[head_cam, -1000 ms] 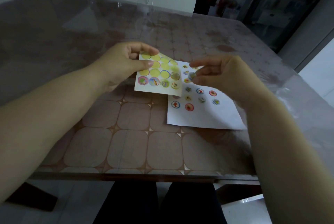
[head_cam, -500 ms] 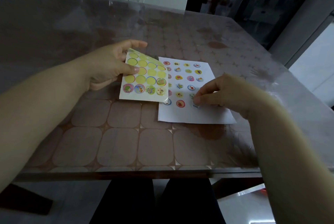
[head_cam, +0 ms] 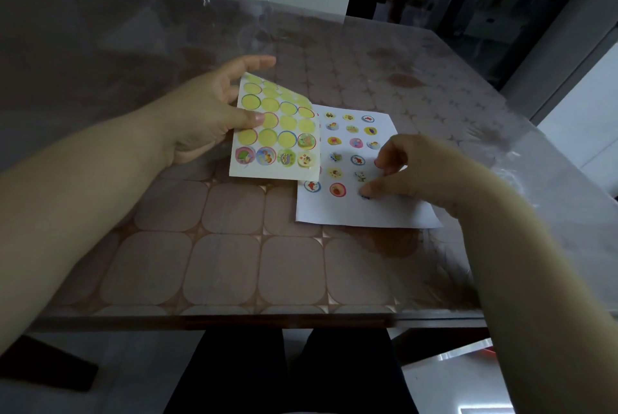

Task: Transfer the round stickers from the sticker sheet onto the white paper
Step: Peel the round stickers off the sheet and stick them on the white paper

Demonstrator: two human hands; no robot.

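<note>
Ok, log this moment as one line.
left hand: holds sticker sheet | right hand: thumb presses round sticker onto white paper | stage: placing

Brown table point(head_cam: 234, 266), rounded-square tile pattern, dark wood near edge. Clear plastic cover point(head_cam: 501, 159) spread over whole top, wrinkled and glossy along right side. On cover, right of centre, white rectangular paper point(head_cam: 351, 213) lies flat, bearing rows of small round picture stickers point(head_cam: 337, 189). Beside it, yellow-circled sticker sheet point(head_cam: 267, 172) overlaps paper's left edge; contact with tabletop unclear.
</note>
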